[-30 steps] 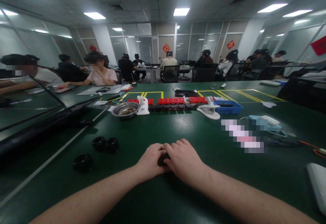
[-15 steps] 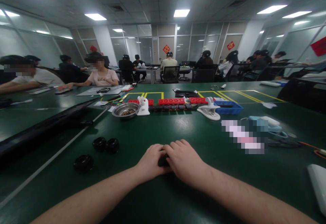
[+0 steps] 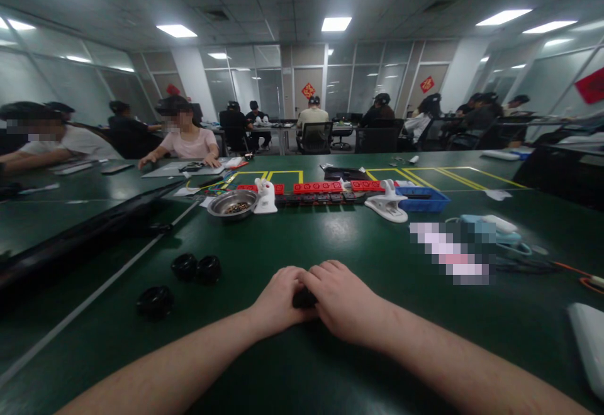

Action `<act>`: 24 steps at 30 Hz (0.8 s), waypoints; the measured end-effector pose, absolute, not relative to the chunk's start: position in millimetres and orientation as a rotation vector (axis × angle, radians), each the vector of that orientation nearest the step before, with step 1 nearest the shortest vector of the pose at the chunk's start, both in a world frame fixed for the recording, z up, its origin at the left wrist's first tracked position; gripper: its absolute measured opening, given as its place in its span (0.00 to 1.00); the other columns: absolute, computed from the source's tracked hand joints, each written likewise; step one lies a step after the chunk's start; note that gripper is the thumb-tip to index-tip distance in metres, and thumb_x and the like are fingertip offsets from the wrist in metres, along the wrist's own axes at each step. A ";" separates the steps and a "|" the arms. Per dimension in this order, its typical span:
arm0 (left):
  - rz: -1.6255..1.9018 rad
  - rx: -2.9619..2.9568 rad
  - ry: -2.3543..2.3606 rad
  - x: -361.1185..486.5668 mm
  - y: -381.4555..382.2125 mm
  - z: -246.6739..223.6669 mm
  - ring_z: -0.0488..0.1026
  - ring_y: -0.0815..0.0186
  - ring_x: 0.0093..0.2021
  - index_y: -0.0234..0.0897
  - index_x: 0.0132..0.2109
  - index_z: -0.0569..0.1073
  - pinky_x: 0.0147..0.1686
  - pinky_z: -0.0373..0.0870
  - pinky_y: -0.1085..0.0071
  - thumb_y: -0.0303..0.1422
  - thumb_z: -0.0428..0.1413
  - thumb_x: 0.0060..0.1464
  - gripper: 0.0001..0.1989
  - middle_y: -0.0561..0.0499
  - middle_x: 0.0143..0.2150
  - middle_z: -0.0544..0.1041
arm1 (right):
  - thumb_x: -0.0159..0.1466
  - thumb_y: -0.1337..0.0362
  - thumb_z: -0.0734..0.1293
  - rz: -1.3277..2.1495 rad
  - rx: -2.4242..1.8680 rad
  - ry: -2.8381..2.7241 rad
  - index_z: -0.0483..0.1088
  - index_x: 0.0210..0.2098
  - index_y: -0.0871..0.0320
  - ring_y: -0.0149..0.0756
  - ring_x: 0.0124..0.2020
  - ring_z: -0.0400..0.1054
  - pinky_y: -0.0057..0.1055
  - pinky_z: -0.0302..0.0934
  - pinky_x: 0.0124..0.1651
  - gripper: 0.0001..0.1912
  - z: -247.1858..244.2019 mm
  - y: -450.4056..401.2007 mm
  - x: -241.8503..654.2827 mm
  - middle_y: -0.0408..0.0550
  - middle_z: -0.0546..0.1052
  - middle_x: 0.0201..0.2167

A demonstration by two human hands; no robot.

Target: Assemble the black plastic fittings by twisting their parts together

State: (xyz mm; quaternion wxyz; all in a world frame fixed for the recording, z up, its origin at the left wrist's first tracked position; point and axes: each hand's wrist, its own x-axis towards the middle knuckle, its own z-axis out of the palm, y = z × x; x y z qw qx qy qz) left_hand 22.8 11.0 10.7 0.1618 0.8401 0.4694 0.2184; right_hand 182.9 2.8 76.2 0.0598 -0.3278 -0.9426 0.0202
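Note:
Near the front middle of the table, my left hand (image 3: 282, 295) is closed around a small black object (image 3: 304, 298). My right hand (image 3: 340, 298) lies over the same object from the right, its fingers curled across the top. Most of the object is covered, so its kind cannot be made out. To the left on the green tabletop (image 3: 264, 245) are three glossy black ring-shaped rolls: a pair side by side (image 3: 196, 268) and a single roll (image 3: 155, 302) closer to me.
A metal bowl (image 3: 232, 204) of small parts, white clamp stands (image 3: 387, 204), red blocks (image 3: 317, 188) and a blue tray (image 3: 425, 200) line the far side. A long black bar (image 3: 89, 232) lies left. Across the table, a person in pink (image 3: 191, 144) sits.
My right hand has shifted slightly, showing a bit more of the black object; my left hand stays put. Across the table, the person in pink has moved both hands apart onto the table.

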 end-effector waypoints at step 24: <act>0.551 2.440 1.312 22.1 13.1 9.1 0.64 0.58 0.44 0.40 0.40 0.71 0.45 0.60 0.62 0.39 0.59 0.41 0.17 0.49 0.43 0.68 | 0.57 0.60 0.63 -0.006 -1.258 -2.700 0.64 0.40 0.59 0.42 0.35 0.65 0.37 0.56 0.38 0.13 81.6 -0.1 178.6 0.50 0.72 0.33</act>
